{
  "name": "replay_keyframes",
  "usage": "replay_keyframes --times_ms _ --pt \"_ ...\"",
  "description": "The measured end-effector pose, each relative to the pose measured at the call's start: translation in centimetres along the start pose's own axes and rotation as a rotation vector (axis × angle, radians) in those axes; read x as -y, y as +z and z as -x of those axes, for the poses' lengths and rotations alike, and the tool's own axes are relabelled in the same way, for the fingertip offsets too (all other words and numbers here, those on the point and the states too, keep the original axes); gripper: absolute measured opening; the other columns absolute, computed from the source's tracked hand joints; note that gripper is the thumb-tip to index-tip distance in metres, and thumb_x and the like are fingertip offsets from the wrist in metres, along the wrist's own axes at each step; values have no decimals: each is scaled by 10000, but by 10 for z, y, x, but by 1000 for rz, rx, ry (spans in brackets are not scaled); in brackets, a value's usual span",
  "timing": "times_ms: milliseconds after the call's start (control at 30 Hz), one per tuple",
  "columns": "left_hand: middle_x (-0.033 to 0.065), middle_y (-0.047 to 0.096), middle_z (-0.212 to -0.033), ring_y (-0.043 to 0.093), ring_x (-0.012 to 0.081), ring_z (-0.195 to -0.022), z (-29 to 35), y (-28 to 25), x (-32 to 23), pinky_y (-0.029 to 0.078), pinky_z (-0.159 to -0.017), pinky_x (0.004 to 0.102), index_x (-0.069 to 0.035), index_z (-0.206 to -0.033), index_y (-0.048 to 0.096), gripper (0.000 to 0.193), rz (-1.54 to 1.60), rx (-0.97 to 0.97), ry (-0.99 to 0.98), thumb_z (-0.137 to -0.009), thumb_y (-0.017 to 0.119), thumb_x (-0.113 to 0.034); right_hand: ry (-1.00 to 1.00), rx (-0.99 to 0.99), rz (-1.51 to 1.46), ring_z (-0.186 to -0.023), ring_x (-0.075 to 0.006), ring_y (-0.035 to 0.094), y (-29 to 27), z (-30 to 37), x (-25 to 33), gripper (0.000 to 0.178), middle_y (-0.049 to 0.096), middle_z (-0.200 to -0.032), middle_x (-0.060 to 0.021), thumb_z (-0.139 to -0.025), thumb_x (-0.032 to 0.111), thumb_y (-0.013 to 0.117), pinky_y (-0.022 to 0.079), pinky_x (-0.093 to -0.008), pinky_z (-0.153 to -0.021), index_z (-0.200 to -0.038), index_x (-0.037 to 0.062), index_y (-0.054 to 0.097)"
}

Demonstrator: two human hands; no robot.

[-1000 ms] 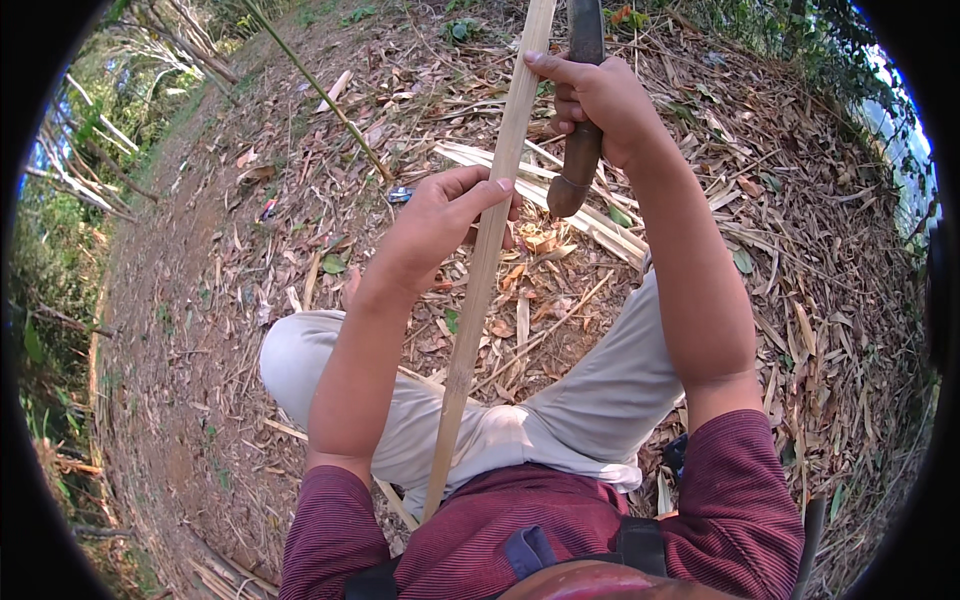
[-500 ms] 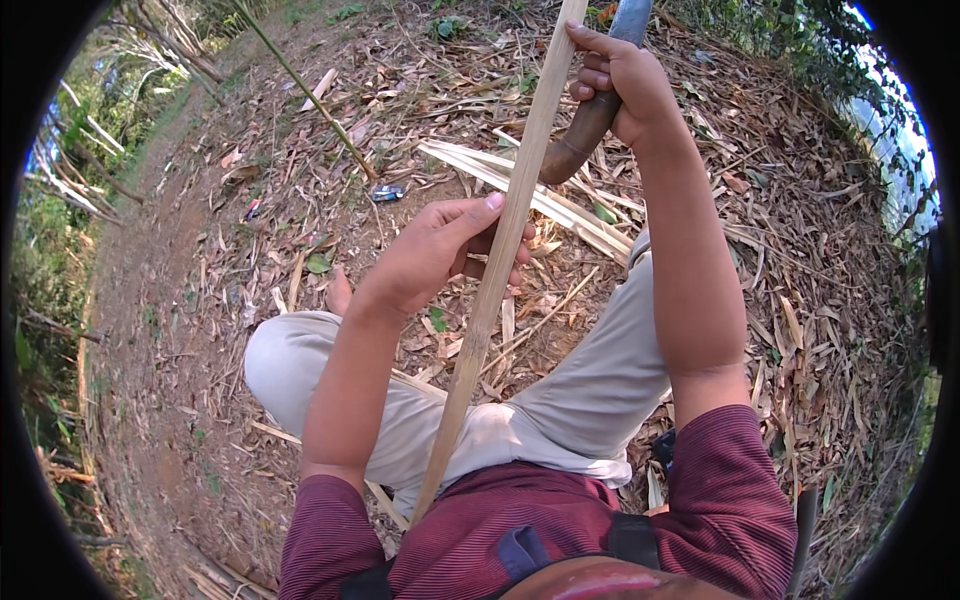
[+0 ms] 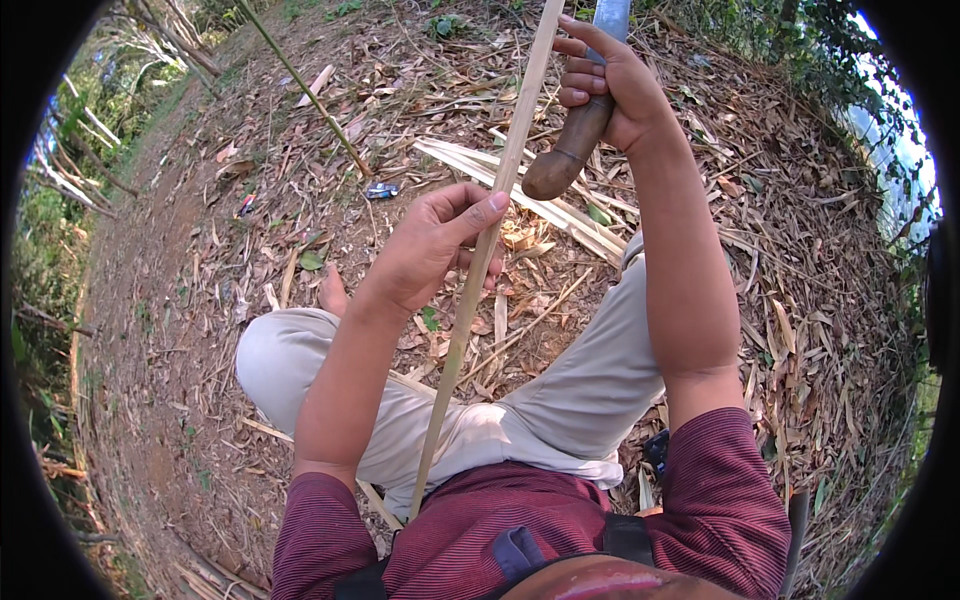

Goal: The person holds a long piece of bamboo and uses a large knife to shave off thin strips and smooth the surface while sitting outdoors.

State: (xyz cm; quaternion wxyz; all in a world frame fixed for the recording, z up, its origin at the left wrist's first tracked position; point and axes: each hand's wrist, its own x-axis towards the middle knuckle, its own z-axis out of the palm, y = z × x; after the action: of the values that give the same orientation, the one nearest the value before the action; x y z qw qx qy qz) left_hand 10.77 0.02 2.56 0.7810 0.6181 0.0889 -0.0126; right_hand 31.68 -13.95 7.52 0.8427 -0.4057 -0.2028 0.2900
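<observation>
A long, pale bamboo strip [image 3: 466, 318] runs slanting from my lap up past the top edge of the view. My left hand [image 3: 425, 245] pinches it near its middle, thumb on top and the other fingers partly hidden behind. Farther up, my right hand [image 3: 622, 92] is wrapped around the brown wooden handle [image 3: 575, 150] of a large knife. The grey blade [image 3: 611, 18] points away from me and is cut off by the top edge. My right index finger reaches out to the strip's right side and seems to touch it.
Several split bamboo strips [image 3: 575, 222] lie on the ground between my knees and beyond. Dry leaves and shavings cover the soil. A thin green stem [image 3: 305, 88] rises at the upper left, with a small blue packet [image 3: 381, 190] by its base. My bent legs [image 3: 570, 390] frame the work.
The strip has shifted a little left and turned, showing a narrower face. My right hand and the knife moved slightly left, and the handle's butt now shows fully beside the strip.
</observation>
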Motion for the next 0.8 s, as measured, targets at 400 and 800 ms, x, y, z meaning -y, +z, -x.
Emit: replay_keyframes --times_ms 400,800 --pt "89 636 -854 678 171 -636 2 3 0 573 -545 284 23 -1072 591 356 -76 20 -15 -1012 548 -325 -38 -43 -80 -460 -8 344 -3 -5 -2 105 321 -583 92 -957 89 589 374 -215 -455 -894 25 534" --pt "115 688 -985 723 238 -823 13 -6 0 583 -715 330 -8 -1170 553 289 -345 327 -218 -1016 496 -246 -65 -62 -141 -443 -52 340 -38 -29 11 141 333 -590 80 -998 128 499 374 -237 -427 -892 37 521"
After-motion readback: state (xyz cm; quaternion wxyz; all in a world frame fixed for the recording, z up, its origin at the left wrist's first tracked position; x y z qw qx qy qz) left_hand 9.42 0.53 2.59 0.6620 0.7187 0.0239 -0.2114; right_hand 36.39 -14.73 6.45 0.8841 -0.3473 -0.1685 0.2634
